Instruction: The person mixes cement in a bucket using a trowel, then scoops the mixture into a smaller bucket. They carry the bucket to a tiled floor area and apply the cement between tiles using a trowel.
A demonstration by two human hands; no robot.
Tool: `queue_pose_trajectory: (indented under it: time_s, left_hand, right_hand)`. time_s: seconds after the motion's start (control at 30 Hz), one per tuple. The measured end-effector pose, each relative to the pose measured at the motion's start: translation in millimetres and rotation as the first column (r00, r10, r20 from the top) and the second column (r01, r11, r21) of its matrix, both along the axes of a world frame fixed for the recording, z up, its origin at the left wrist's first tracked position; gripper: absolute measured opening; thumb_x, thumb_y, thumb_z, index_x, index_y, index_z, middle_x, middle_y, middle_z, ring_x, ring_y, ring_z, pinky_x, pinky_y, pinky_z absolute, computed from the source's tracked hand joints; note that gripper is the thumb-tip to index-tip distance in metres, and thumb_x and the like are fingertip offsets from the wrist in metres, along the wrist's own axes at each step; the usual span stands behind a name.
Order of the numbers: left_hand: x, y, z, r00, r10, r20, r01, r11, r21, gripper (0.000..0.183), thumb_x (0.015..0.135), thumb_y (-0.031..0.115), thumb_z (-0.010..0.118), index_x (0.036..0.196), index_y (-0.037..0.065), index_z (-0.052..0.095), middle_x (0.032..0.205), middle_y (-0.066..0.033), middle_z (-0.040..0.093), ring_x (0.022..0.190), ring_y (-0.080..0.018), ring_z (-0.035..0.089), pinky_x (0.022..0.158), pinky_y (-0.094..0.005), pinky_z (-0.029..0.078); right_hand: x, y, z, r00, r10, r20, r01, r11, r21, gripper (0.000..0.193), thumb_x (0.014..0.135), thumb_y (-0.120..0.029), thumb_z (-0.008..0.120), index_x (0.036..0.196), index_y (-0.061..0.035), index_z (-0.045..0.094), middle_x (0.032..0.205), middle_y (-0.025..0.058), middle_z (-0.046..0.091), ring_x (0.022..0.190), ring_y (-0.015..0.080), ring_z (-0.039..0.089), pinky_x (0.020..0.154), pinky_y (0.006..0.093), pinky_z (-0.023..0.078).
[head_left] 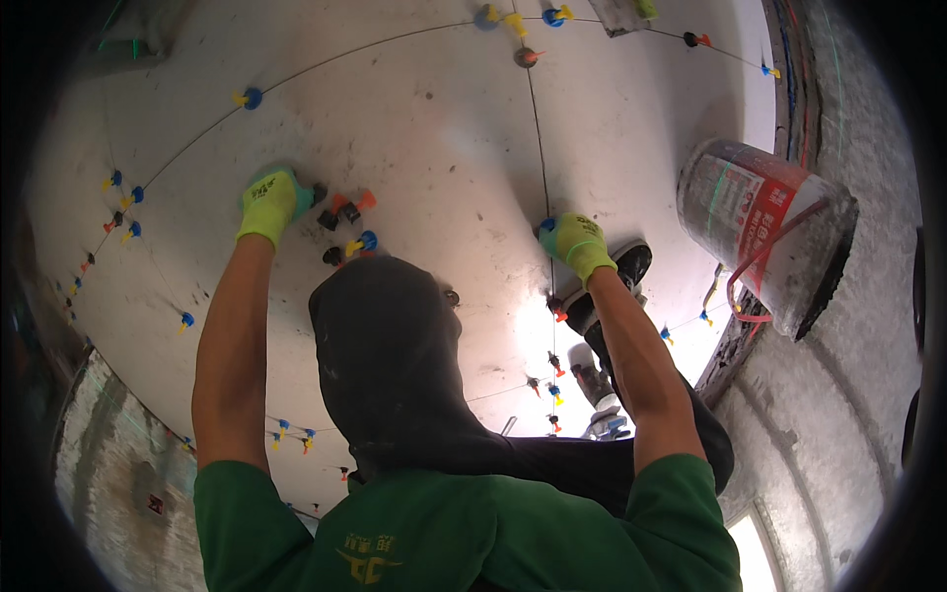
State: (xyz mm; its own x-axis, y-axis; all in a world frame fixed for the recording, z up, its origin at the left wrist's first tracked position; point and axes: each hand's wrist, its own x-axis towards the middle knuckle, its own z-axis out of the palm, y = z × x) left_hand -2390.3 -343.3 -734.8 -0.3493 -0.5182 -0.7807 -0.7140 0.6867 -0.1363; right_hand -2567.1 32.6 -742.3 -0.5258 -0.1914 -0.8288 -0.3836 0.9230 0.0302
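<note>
My left hand [268,205], in a yellow-green glove, is closed low over a large pale floor tile [414,148]. A black tile-levelling clip [319,192] shows at its fingertips. Just right of it lie loose black-and-red levelling clips [347,209], and nearer to me is a blue-and-yellow one [367,241]. My right hand [578,245], gloved alike, is closed at the long joint between tiles. Its fingers are around a blue levelling clip [546,227], partly hidden by the glove.
A dirty white-and-red bucket [730,178] with a red handle stands at the right, by the tile edge. More levelling clips [253,98] sit along the joints. My bent knee [390,345] and black shoe [631,261] rest between my arms. Rough grey concrete [838,395] borders the tiles.
</note>
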Motion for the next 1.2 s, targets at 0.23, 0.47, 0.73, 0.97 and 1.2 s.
queue_pose_trajectory:
  time_s: [0.23, 0.47, 0.73, 0.97, 1.2]
  left_hand:
    - [1, -8, -8, 0.999, -0.021, 0.049, 0.018, 0.998, 0.063, 0.056, 0.075, 0.051, 0.066, 0.102, 0.002, 0.066, 0.102, -0.0208, 0.065, 0.095, -0.0369, 0.062, 0.082, -0.0423, 0.048]
    - [3, -5, -9, 0.998, -0.055, -0.003, 0.055, 0.998, 0.033, 0.058, 0.075, 0.054, 0.065, 0.105, 0.004, 0.068, 0.104, -0.0204, 0.065, 0.098, -0.0356, 0.062, 0.083, -0.0417, 0.049]
    - [7, -3, -13, 0.999, -0.047, -0.004, 0.047, 0.999, -0.005, 0.069, 0.074, 0.057, 0.064, 0.118, 0.003, 0.061, 0.117, -0.0210, 0.060, 0.108, -0.0369, 0.057, 0.090, -0.0421, 0.046]
    - [9, -3, -12, 0.999, -0.048, -0.010, 0.048, 0.999, -0.014, 0.073, 0.074, 0.059, 0.062, 0.119, 0.003, 0.059, 0.118, -0.0215, 0.060, 0.109, -0.0381, 0.056, 0.091, -0.0424, 0.045]
    - [10, -3, -14, 0.998, -0.064, -0.014, 0.064, 0.998, 0.000, 0.074, 0.074, 0.060, 0.062, 0.120, 0.002, 0.058, 0.117, -0.0226, 0.059, 0.110, -0.0382, 0.056, 0.090, -0.0439, 0.046]
  right_hand:
    - [7, 9, -1, 0.904, 0.407, -0.132, -0.417, 0.907, -0.060, 0.017, 0.077, -0.018, 0.055, 0.080, -0.0081, 0.069, 0.080, 0.0163, 0.067, 0.078, 0.0315, 0.066, 0.066, 0.0412, 0.050]
    - [30, 28, 0, 0.514, -0.823, 0.242, 0.855, 0.513, -0.069, 0.031, 0.087, -0.035, 0.055, 0.068, -0.0109, 0.058, 0.062, 0.0083, 0.057, 0.056, 0.0247, 0.058, 0.048, 0.0389, 0.041]
    - [29, 15, -20, -0.045, -0.896, 0.441, 0.997, -0.015, 0.070, 0.023, 0.085, -0.022, 0.050, 0.064, -0.0138, 0.042, 0.057, 0.0014, 0.046, 0.041, 0.0145, 0.038, 0.040, 0.0309, 0.031]
    - [19, 8, -9, 0.198, -0.946, 0.258, 0.974, 0.219, 0.052, 0.016, 0.080, -0.018, 0.051, 0.075, -0.0081, 0.062, 0.070, 0.0094, 0.064, 0.054, 0.0212, 0.058, 0.051, 0.0356, 0.046]
    - [-4, -10, 18, 0.985, 0.159, -0.069, -0.163, 0.985, -0.058, 0.027, 0.077, -0.021, 0.048, 0.075, -0.0048, 0.069, 0.075, 0.0189, 0.067, 0.069, 0.0330, 0.065, 0.066, 0.0402, 0.050]
